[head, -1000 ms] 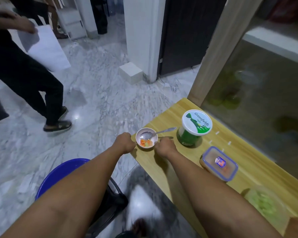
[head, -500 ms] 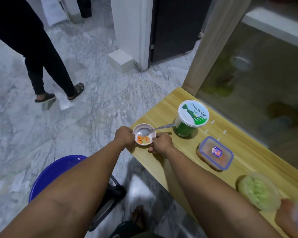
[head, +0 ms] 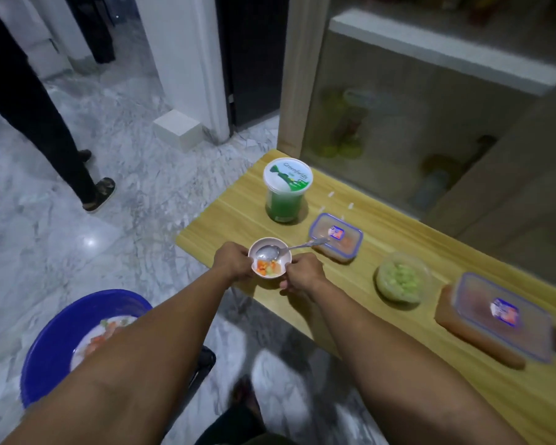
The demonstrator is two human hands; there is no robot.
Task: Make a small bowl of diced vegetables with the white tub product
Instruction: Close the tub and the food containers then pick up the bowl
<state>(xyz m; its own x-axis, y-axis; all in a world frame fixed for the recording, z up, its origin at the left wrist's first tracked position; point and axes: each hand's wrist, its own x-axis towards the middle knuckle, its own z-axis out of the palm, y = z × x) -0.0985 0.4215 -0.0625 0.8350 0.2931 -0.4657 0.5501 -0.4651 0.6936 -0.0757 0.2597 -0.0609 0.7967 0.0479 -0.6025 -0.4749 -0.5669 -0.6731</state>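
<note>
Both hands, left (head: 235,263) and right (head: 302,273), grip bowl (head: 284,256) (veg, spoon (head: 288,250) inside). Next, likely: open tub (head: 288,187) at 12 o'clock.

wooden table (head: 360,281), tub (head: 287,191), lidded containers (head: 336,236)
</note>
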